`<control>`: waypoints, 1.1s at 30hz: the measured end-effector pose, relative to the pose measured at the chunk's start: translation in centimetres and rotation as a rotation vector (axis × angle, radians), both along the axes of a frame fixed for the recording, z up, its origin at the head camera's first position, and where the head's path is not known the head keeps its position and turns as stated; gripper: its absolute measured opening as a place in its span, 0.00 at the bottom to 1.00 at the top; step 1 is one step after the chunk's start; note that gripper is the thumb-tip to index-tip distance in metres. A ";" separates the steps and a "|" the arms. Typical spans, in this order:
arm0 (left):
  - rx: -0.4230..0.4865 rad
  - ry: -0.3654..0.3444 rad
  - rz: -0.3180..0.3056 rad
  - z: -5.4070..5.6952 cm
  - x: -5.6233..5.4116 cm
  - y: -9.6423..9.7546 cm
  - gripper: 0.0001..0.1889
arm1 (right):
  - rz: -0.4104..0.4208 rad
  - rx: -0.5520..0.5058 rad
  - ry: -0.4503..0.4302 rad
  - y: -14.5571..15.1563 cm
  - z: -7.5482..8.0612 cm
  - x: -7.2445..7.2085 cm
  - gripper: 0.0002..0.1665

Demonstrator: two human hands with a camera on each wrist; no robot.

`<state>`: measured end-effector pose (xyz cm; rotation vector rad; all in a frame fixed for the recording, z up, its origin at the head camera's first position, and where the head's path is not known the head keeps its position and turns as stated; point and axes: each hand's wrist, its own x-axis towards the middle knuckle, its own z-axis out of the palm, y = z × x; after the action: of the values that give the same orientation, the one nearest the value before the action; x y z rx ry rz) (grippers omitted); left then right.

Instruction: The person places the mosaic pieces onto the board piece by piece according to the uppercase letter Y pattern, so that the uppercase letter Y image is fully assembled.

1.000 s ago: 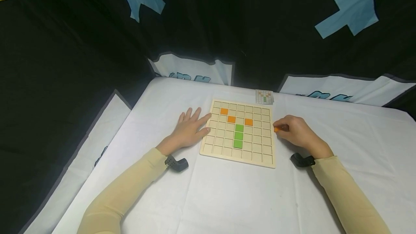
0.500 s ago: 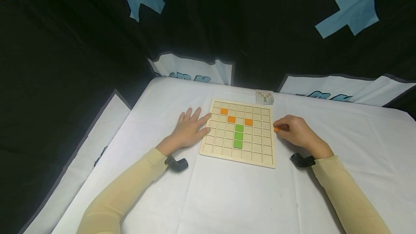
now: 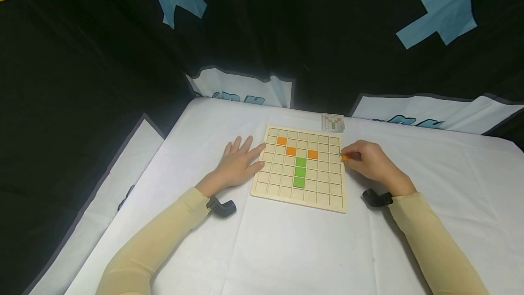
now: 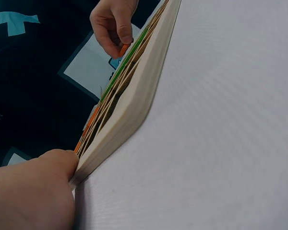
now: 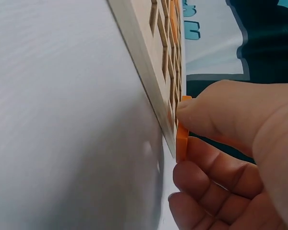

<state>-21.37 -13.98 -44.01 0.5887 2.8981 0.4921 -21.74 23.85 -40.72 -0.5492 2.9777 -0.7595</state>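
Observation:
A pale wooden grid board (image 3: pixel 278 190) lies flat on the white-covered table, with square recesses across it. Orange tiles (image 3: pixel 313 154) sit in three of its cells, and a column of green tiles (image 3: pixel 300 172) runs down the middle. Spread out flat, my left hand (image 3: pixel 235 165) has its thumb and index fingertip on the board's left edge. My right hand (image 3: pixel 368 160) pinches an orange tile (image 5: pixel 182 143) between thumb and fingers at the board's right edge. In the left wrist view this hand appears beyond the green tiles.
A small card (image 3: pixel 332 122) printed with a coloured grid pattern lies behind the board's far right corner. Black cloth with blue patches (image 3: pixel 442 8) hangs behind the table (image 3: pixel 286 249).
My right hand has shifted slightly left and away from me, carrying the orange tile to the board's right edge. The left hand stays put.

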 end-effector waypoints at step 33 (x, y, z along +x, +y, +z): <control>0.001 -0.011 0.012 0.1 0.2 0.1 0.34 | 0.067 -0.009 -0.030 -4.6 0.4 -3.3 0.15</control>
<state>-21.13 -13.93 -43.89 0.5677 2.8923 0.4966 -25.00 19.29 -40.35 -0.6283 2.9140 -0.7694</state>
